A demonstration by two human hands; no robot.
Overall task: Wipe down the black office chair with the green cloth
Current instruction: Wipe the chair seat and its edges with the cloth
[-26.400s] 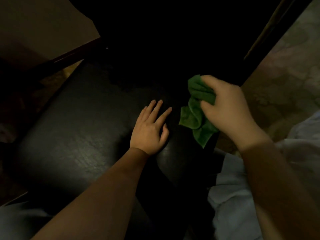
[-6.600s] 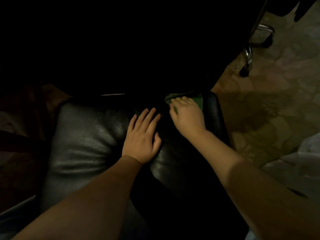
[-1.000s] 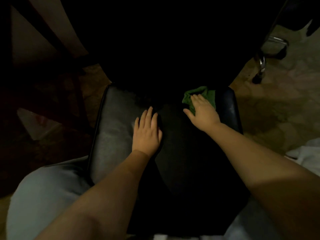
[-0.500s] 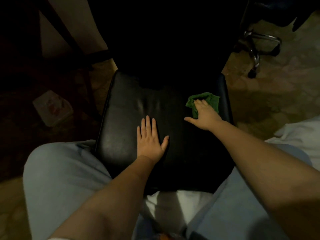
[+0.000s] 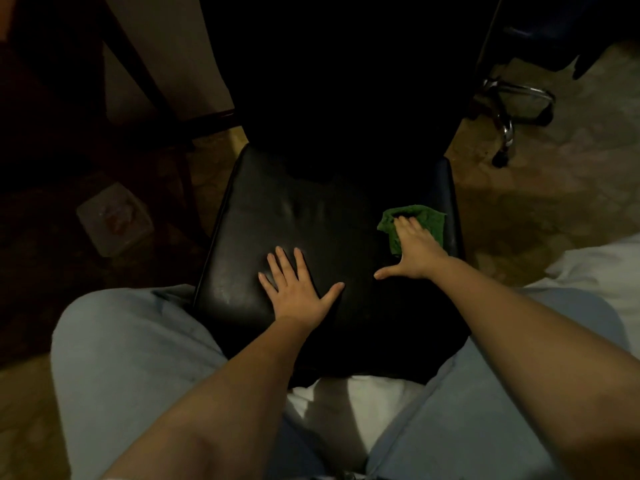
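Two hands down on the chair (image 5: 301, 216), both on its black, glossy seat (image 5: 242, 271), seen from above. Nearer, left hand (image 5: 298, 289) flat on the near middle of the seat, fingers straight and spread, thumb out to the right, grasping nothing. Further back and to the right, right hand (image 5: 415, 251), palm down on the cloth (image 5: 427, 220), fingers straight across it, thumb stretched left onto bare leather: pressing, not clutching. Green and crumpled, lying on the right rear part of the seat, just inside the right edge, partly under the palm, far and right folds showing past the fingertips. Thumb tips apart, bare leather between. Behind, backrest (image 5: 339, 81) almost lost in shadow. Both forearms bare. To either side of the seat's near edge, knees (image 5: 131, 358) in pale blue trousers, white fabric (image 5: 346, 393) between them. Off to the far right, well apart from the seat, a second chair's chrome base (image 5: 509, 109) with one castor (image 5: 498, 163) on the patterned floor (image 5: 554, 188). At the right border, pale folds (image 5: 595, 265) beside the right forearm; cannot tell what. On the left, dark wooden legs (image 5: 152, 81), and near them on the floor a pale packet (image 5: 114, 223), too dim to read. Little light overall; gleam only on the seat's left half.
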